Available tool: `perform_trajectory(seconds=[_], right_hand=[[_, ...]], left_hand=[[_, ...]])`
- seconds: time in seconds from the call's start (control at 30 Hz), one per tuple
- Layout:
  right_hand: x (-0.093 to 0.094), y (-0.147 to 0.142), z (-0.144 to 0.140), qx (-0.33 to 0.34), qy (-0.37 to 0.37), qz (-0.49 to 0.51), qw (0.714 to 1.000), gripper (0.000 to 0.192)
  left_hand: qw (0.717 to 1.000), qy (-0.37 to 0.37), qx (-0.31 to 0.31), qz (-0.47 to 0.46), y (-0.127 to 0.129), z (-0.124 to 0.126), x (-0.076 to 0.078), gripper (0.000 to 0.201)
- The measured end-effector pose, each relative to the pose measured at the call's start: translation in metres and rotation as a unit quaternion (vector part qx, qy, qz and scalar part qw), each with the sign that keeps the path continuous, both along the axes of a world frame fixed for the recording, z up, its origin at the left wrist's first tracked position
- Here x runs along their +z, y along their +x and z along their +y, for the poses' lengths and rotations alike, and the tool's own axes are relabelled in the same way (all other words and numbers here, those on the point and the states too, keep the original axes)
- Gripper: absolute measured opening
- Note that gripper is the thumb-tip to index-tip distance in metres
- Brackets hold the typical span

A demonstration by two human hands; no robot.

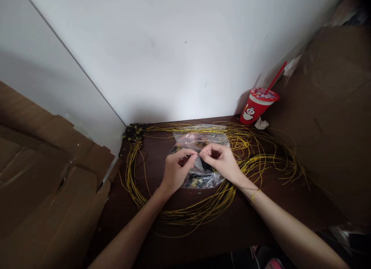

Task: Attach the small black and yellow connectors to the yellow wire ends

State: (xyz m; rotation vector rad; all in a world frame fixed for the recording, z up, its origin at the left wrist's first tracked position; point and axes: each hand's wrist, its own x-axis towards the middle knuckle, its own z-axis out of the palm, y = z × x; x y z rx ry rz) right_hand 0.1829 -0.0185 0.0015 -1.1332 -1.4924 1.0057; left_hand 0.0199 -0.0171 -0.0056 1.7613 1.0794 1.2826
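Note:
Above a clear plastic bag (216,180), my left hand (177,169) and my right hand (223,161) meet with thumbs and forefingers pinched. A tiny thin piece, partly dark, shows between the fingertips; its kind is too small to make out. Small black and yellowish parts lie in the bag, partly hidden by my hands. Thin yellow and black wires (199,217) form a wide loop around the bag, passing under my forearms. At the loop's upper left corner sits a cluster of dark and yellowish end pieces (135,132).
Loose wire ends (295,168) spread on the right of the dark brown table (185,242). A red cup (255,107) with a straw stands at the back right beside crumpled tissue (261,124). Cardboard (43,192) borders the left, brown board (333,126) the right, a white wall (174,60) the back.

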Motion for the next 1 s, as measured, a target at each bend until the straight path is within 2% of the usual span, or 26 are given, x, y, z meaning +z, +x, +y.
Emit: perform_trajectory(seconds=[0.63, 1.0], right_hand=[[-0.0032, 0.0005, -0.0007, 0.038, 0.021, -0.015, 0.999, 0.010], [0.0010, 0.0001, -0.0006, 0.035, 0.006, 0.008, 0.999, 0.012]], left_hand=[[0.999, -0.005, -0.023, 0.048, -0.0031, -0.0003, -0.0007, 0.015], [1.000, -0.014, -0.021, 0.017, -0.0009, -0.0013, 0.0030, 0.011]])
